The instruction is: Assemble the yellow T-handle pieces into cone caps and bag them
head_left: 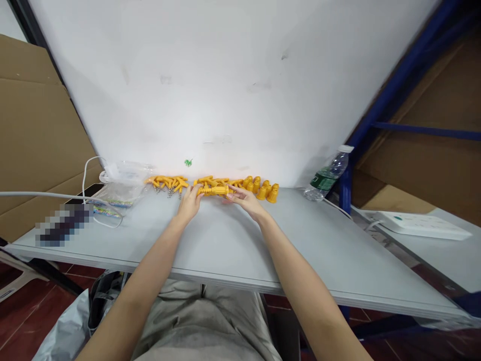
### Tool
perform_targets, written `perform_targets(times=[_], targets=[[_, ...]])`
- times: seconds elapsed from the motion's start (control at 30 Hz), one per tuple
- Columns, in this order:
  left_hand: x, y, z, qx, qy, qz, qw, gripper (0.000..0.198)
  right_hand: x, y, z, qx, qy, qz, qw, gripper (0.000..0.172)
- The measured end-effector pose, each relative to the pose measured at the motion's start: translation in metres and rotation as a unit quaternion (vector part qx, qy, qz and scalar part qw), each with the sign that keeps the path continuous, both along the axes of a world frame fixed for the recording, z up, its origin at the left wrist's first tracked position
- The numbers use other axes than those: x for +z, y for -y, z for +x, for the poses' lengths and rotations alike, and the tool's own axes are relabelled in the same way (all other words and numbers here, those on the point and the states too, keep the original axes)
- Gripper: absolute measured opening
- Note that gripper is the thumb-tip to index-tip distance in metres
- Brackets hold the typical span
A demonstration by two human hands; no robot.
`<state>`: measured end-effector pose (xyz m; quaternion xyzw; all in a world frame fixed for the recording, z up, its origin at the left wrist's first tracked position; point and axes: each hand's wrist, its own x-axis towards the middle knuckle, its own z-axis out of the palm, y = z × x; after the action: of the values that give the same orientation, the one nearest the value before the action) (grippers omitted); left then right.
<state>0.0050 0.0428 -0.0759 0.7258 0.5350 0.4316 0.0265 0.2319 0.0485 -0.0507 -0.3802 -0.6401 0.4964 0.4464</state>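
Observation:
Between my two hands lies a ridged yellow plastic column piece (pixel 216 191), held sideways near the back of the table. My left hand (pixel 190 202) pinches its left end, and my right hand (pixel 246 199) has its fingers closed around the right end. Behind it is a row of yellow plastic parts (pixel 205 179), partly hidden by my hands. Left of my left hand sit several yellow branched pieces (pixel 165 180) with metal screws (pixel 171 191) sticking out. Several yellow cup-shaped pieces (pixel 272 194) stand to the right of my right hand.
A clear plastic bottle (pixel 327 175) leans at the back right, near a white power strip (pixel 421 224). Plastic bags (pixel 120 193), a white cable (pixel 84 175) and a blurred dark object (pixel 63 225) lie at left. A white panel (pixel 225 90) rises behind the grey table (pixel 225 245).

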Motion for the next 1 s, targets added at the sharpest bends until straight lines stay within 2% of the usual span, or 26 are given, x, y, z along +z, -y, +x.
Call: perform_targets(times=[0.1,0.27,0.7,0.9,1.0], targets=[[-0.0009,-0.0015,-0.0007,-0.009,0.005,0.000,1.000,0.034,-0.0014,-0.0004,-0.0017,-0.012,-0.011,-0.005,1.000,0.071],[-0.0018,-0.0020,-0.0004,-0.011,0.007,-0.004,1.000,0.034,-0.0025,-0.0009,-0.0028,-0.018,-0.022,-0.014,0.999,0.073],[-0.0026,-0.0013,0.0010,-0.010,0.005,-0.004,1.000,0.033,-0.0039,-0.0034,-0.0005,-0.021,0.004,-0.023,0.999,0.058],[-0.0010,0.0000,0.0020,-0.011,-0.002,-0.005,1.000,0.033,-0.0010,0.0014,-0.0011,-0.017,0.021,-0.003,1.000,0.068],[0.0002,0.0010,0.0023,-0.010,-0.007,-0.017,1.000,0.034,-0.0027,0.0006,-0.0022,-0.026,0.030,0.006,0.999,0.067]])
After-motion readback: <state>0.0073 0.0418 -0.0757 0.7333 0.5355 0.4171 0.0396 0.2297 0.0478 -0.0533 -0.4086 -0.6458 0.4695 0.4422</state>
